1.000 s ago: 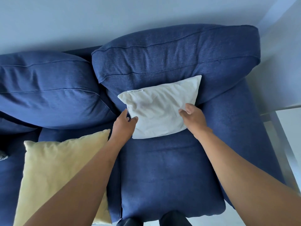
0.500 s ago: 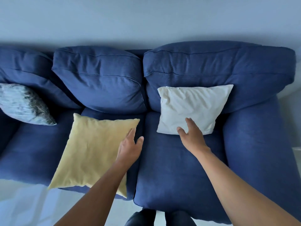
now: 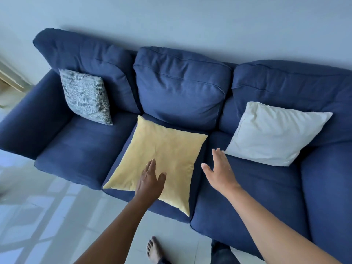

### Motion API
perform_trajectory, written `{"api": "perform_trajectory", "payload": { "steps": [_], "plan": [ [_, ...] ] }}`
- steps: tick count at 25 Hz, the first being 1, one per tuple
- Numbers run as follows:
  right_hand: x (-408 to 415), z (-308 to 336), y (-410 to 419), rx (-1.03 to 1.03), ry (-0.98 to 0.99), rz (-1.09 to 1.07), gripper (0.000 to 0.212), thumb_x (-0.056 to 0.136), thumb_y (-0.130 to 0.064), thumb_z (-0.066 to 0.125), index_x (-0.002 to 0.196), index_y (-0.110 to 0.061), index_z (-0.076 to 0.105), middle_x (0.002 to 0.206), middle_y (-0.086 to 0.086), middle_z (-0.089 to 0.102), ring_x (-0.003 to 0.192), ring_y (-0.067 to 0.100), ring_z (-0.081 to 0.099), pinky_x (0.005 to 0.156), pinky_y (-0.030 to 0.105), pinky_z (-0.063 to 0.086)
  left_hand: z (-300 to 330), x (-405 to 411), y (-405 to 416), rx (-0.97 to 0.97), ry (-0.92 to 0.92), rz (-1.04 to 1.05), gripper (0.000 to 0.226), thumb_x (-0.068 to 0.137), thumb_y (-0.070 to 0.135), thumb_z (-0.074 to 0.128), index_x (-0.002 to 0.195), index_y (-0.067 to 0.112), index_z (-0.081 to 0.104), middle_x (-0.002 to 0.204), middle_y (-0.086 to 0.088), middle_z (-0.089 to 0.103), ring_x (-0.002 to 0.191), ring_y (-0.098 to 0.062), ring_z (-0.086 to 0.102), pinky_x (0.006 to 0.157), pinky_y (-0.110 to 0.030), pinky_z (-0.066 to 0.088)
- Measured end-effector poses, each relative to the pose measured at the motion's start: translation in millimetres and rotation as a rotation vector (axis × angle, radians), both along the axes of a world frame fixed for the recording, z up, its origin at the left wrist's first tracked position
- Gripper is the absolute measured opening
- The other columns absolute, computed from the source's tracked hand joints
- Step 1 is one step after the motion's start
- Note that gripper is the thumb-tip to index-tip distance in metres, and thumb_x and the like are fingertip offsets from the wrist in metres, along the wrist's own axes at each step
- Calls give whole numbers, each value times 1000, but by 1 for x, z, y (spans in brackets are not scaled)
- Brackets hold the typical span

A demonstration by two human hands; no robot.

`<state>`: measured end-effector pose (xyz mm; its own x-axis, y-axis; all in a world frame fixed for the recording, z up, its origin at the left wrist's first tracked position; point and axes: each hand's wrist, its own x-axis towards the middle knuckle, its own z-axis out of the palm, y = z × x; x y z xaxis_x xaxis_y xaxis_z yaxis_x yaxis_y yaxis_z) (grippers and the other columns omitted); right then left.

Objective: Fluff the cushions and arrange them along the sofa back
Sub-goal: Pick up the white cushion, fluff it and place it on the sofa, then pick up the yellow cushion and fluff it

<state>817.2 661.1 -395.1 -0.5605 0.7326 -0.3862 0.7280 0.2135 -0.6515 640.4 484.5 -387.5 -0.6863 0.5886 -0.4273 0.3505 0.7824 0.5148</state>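
Note:
A blue three-seat sofa (image 3: 80, 151) fills the view. A white cushion (image 3: 274, 133) leans against the right back cushion. Flat on the middle seat lies a yellow cushion (image 3: 163, 149). A grey patterned cushion (image 3: 86, 96) leans at the left back. My left hand (image 3: 150, 181) hovers open over the yellow cushion's near part, fingers spread. My right hand (image 3: 219, 170) is open above the right seat, just right of the yellow cushion and left of the white one, holding nothing.
Pale tiled floor (image 3: 38, 216) lies in front of the sofa, with my bare foot (image 3: 154, 250) on it. A plain wall (image 3: 190, 20) runs behind the sofa. A wooden edge (image 3: 9, 79) shows at far left.
Both hands left the white cushion, which now rests against the right back cushion. The view swung left; my left hand moved over the yellow cushion and my right hand followed.

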Motion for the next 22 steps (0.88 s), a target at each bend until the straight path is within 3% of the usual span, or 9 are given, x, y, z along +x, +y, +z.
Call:
{"api": "perform_trajectory", "payload": {
  "steps": [9,22],
  "plan": [
    [-109,0,-169,-8,-31,60,80,104,-38,53,165,-8,11,175,11,5,162,21,-3,130,37,5,-7,-126,-159,-19,29,-21,74,102,37,57,164,12,24,172,-6,30,158,-25,28,125,-44,28],
    [-171,-46,-150,-79,-210,8,82,104,-40,51,165,-10,6,176,7,-2,162,20,-4,130,37,6,-45,-204,-121,-152,66,-278,81,100,34,59,166,12,16,174,-7,21,159,-26,22,124,-46,29]
  ]
}}
